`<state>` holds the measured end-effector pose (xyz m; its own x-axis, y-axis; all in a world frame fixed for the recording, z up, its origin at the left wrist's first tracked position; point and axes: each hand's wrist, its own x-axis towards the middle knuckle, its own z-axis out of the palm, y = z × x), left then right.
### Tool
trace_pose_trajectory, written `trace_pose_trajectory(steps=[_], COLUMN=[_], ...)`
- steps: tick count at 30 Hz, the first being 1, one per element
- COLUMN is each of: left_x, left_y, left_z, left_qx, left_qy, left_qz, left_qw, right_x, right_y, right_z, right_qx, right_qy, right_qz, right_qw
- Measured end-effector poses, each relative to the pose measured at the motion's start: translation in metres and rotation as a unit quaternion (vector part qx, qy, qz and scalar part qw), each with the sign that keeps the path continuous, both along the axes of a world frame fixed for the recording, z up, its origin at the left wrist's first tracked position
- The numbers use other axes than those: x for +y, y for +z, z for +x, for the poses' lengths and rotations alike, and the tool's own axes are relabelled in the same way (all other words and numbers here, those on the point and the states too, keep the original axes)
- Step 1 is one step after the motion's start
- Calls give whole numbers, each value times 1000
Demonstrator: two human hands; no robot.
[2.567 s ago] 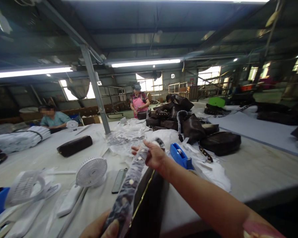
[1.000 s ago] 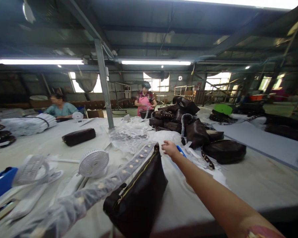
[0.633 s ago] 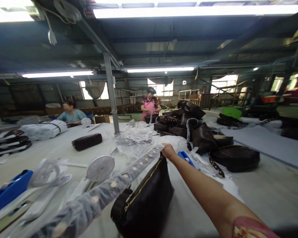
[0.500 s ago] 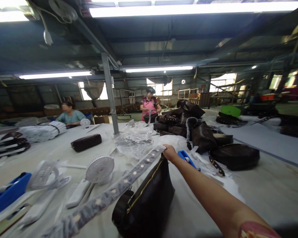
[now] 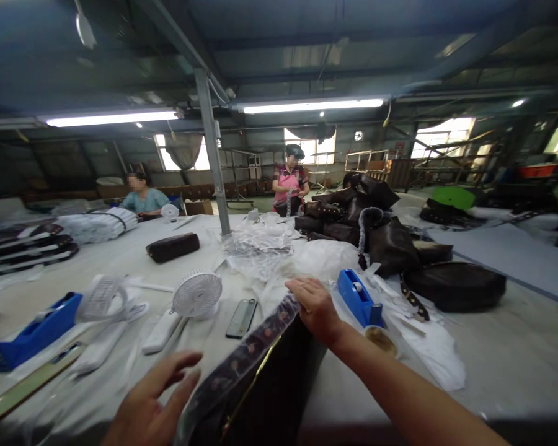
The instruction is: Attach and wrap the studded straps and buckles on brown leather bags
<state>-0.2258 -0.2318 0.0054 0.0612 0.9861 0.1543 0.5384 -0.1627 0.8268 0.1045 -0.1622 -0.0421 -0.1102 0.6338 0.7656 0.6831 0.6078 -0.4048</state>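
Observation:
A dark brown leather handbag (image 5: 279,384) with a gold zipper stands in front of me, its lower part cut off by the frame. Along its top edge runs a studded strap (image 5: 246,358) wrapped in clear plastic. My right hand (image 5: 315,308) is closed over the strap's far end, at the bag's far upper corner. At the lower left, my left hand (image 5: 155,399) has its thumb and fingers apart and holds nothing. Its fingertips are close beside the strap's near part; whether they touch it I cannot tell.
Around the bag on the white-covered table are a phone (image 5: 241,318), a white fan (image 5: 197,293) and blue tape dispensers (image 5: 357,298) (image 5: 39,334). Brown bags (image 5: 390,248) are piled at the right back. A metal post (image 5: 214,155) rises mid-table. Two people (image 5: 289,183) work beyond.
My left hand has come into view at the lower left. The strap, earlier stretched out left of the bag, now lies along its top. My view has tilted down slightly.

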Motion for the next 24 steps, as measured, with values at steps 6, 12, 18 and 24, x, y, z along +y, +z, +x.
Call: trace_pose_trajectory(steps=[6,12,18,24], left_x=[38,36,20,11], left_y=[42,41,35,25], left_z=[104,132,127,135], left_qx=[18,-23,-64,-107], left_qy=[-214,-326,-294,-268], left_qz=[29,-223,-279,-264], left_qw=[976,918,912,920], right_x=[-37,-54,-66,-83], right_y=[22,31,35,40], right_z=[-21,2,16,-8], right_qx=[-60,-41,75,18], right_qy=[57,16,-23,-40], right_qz=[48,55,12,26], right_qw=[995,998,997,999])
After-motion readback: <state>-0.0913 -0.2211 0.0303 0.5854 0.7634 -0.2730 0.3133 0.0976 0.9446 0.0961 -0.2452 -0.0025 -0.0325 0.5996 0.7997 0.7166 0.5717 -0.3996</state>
